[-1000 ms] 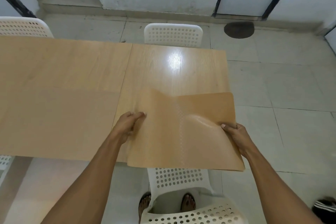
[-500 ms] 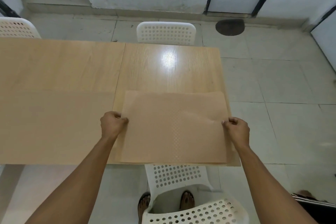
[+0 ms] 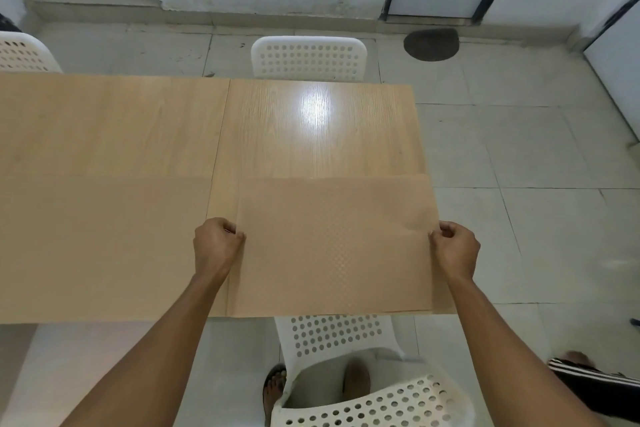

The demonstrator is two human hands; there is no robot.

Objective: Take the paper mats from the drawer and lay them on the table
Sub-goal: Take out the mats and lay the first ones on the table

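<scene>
My left hand (image 3: 216, 246) pinches the left edge of a paper mat (image 3: 332, 246), and my right hand (image 3: 456, 249) pinches its right edge. The mat lies flat on the near right part of the bench (image 3: 311, 135), its right edge just past the bench's side. Another mat (image 3: 100, 246) lies flat on the bench to its left, a strip of bare wood between them.

Left hand (image 3: 216, 246), right hand (image 3: 457, 250) — fingers curled, pinching.

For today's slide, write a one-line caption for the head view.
Both hands, left and right, pinch a paper mat over the wooden table.
</scene>
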